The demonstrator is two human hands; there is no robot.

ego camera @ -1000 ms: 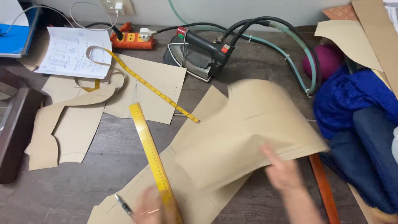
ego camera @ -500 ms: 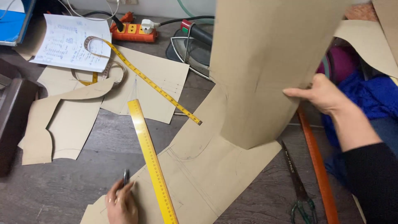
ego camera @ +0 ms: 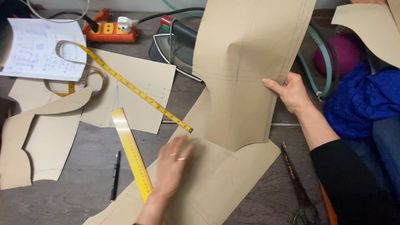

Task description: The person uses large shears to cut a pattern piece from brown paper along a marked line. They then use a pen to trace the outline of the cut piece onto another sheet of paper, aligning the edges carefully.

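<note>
Head view: workbench seen from above, both hands on brown paper pattern pieces.
Right hand (ego camera: 293,93): closed on the edge of the tall brown kraft-paper pattern piece (ego camera: 250,62), which stands lifted from centre toward 12 o'clock.
Left hand (ego camera: 175,164): fingers spread, palm flat on the lower brown paper pattern sheet (ego camera: 221,183) at 6 o'clock; grips nothing.
Progress: pieces already cut to shape, pencil lines drawn on the raised one; lower sheet lies flat (further marking appears left).
Tools nearby: long yellow plastic ruler (ego camera: 131,152) just beside the left hand; black pen (ego camera: 115,175) at 8 o'clock; dark steel scissors (ego camera: 296,183) at 4 o'clock.
Surroundings: yellow tape measure (ego camera: 133,88), black steam iron (ego camera: 177,41), blue fabric (ego camera: 360,100) at 3 o'clock.
Obstruction: raised piece hides part of the iron.
</note>
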